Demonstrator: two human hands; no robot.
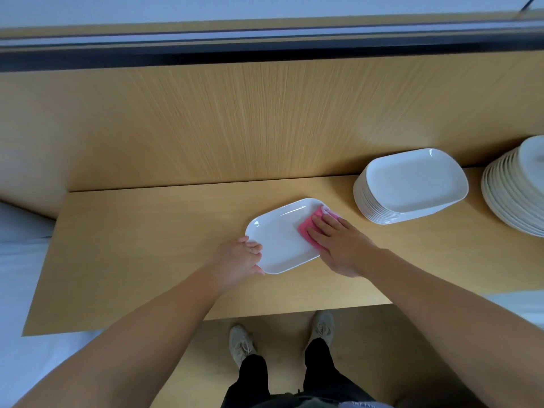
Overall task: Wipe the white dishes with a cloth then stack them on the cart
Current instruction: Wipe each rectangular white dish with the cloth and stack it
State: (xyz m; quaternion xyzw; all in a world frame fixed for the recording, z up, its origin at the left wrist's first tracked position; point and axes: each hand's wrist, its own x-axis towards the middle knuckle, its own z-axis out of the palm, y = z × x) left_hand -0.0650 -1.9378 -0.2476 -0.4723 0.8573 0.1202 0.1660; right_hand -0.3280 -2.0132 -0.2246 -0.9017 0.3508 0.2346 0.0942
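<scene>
A white rectangular dish (278, 235) lies flat on the wooden table (147, 245), near its front edge. My left hand (240, 262) grips the dish's near-left rim, fingers curled over the edge. My right hand (338, 242) lies flat with straight fingers on a pink cloth (306, 228), pressing it onto the dish's right end. Part of the cloth is hidden under my palm.
A stack of several white rectangular dishes (409, 187) stands to the right on the table. A taller stack of round white plates (515, 189) sits at the far right edge. A wooden wall panel (235, 119) rises behind the table. My feet are below its front edge.
</scene>
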